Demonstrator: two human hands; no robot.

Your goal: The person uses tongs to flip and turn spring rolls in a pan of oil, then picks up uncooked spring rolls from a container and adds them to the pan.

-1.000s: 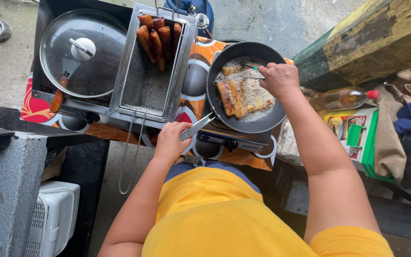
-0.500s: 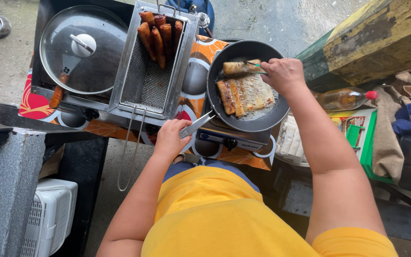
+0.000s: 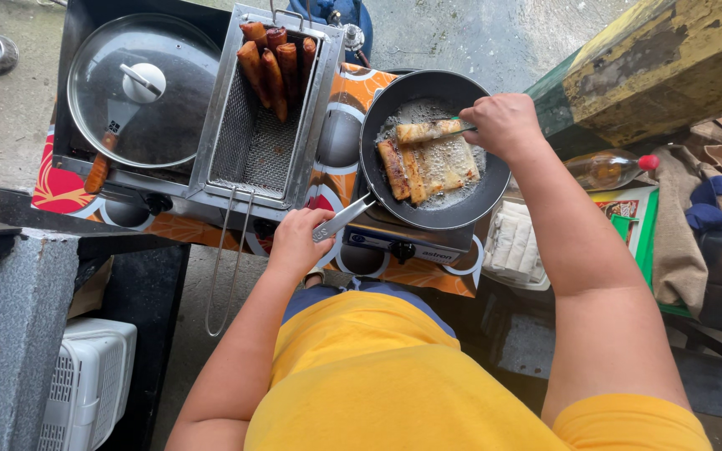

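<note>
Frying pan (image 3: 470, 209), left hand (image 3: 294, 242) gripping handle (metal)

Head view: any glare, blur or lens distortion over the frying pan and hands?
Head view: soft, even daylight with no hard shadows; wide-angle lens bends the edges, so the yellow-green beam slants; mild sheen on the domed glass lid and on the oil in the round black frying pan; left hand on the pan's handle and right hand over the pan are both sharp, no motion blur.
</note>
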